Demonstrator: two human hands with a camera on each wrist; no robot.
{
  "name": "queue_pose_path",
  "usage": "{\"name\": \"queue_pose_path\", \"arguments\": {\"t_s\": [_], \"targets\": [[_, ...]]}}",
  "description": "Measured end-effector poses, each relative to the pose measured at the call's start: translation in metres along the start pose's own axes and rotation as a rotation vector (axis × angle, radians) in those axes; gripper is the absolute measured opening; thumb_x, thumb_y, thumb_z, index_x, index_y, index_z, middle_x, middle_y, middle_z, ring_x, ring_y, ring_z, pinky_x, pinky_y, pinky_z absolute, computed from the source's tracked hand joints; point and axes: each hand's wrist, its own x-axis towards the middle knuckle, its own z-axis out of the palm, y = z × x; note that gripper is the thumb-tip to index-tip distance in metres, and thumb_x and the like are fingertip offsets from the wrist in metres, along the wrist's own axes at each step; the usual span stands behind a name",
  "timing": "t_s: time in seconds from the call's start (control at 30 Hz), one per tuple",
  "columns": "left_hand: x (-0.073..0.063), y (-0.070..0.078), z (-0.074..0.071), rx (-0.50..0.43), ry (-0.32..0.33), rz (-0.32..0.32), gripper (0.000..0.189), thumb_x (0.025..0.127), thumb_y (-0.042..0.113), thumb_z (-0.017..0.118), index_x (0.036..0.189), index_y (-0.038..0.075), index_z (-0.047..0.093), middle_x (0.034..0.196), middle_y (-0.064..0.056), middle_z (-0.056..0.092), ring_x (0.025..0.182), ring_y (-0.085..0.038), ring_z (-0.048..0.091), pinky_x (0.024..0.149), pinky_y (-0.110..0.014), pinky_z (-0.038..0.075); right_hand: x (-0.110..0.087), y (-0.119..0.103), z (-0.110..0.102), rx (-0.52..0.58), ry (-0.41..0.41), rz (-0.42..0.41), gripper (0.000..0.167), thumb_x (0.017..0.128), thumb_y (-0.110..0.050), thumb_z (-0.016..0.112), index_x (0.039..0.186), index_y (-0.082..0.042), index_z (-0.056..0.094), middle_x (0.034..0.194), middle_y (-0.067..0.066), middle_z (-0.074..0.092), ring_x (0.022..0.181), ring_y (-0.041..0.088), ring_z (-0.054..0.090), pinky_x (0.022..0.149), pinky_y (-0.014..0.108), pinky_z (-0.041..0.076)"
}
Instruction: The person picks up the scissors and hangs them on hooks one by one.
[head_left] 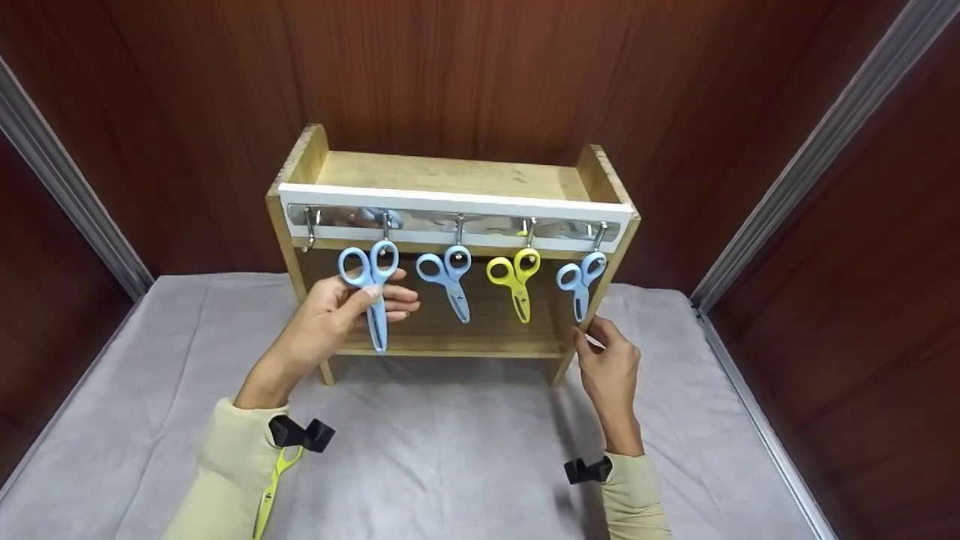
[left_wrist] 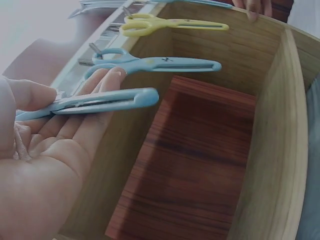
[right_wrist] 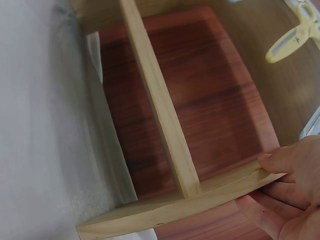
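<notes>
My left hand [head_left: 330, 311] pinches blue scissors [head_left: 377, 319] between thumb and fingers, just below the handles. One handle ring of these scissors is at the second hook [head_left: 386, 221] from the left; whether it bears on the hook I cannot tell. To their right hang other blue scissors [head_left: 454, 289], yellow scissors [head_left: 517, 289] and smaller blue scissors [head_left: 579, 289], blades down. With thumb and fingers my right hand [head_left: 611, 364] grips the right side panel of the wooden shelf [head_left: 450, 176], as the right wrist view also shows.
The leftmost hook [head_left: 309, 229] on the white rail [head_left: 450, 201] holds nothing. Yellow-green scissors [head_left: 271, 491] lie on the grey cloth [head_left: 420, 450] beside my left sleeve. Dark wood panels [head_left: 465, 75] stand behind and at both sides.
</notes>
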Motion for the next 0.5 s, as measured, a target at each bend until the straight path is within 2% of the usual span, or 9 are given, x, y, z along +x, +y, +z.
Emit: {"name": "queue_pose_path", "arguments": {"t_s": [0.17,0.33,0.5], "targets": [[0.002,-0.005,-0.002,-0.001,0.012,-0.007,0.04,0.113,0.008,0.04,0.144,-0.016,0.048,0.123,-0.036,0.07,0.112,-0.024,0.078,0.099,-0.037,0.063,-0.001,-0.001,-0.001,-0.01,0.003,0.0,0.019,0.092,-0.002,0.077,0.111,0.003,0.076,0.105,0.022,0.08,0.101,0.033,0.08,0.084,0.042,0.066],[0.004,-0.009,-0.004,-0.012,0.029,-0.022,0.039,0.112,0.005,0.039,0.144,-0.016,0.049,0.123,-0.035,0.071,0.111,-0.025,0.078,0.099,-0.038,0.063,0.001,-0.001,0.0,-0.009,0.006,-0.006,0.018,0.092,-0.001,0.076,0.11,0.003,0.076,0.104,0.023,0.08,0.1,0.035,0.08,0.083,0.046,0.066],[0.003,-0.012,-0.005,-0.033,0.047,-0.046,0.04,0.112,0.005,0.041,0.146,-0.014,0.049,0.131,-0.038,0.066,0.113,-0.021,0.077,0.101,-0.038,0.062,-0.002,0.002,0.001,0.002,0.0,-0.002,0.016,0.094,-0.002,0.075,0.109,0.003,0.076,0.105,0.024,0.08,0.101,0.035,0.079,0.084,0.047,0.066]]}}
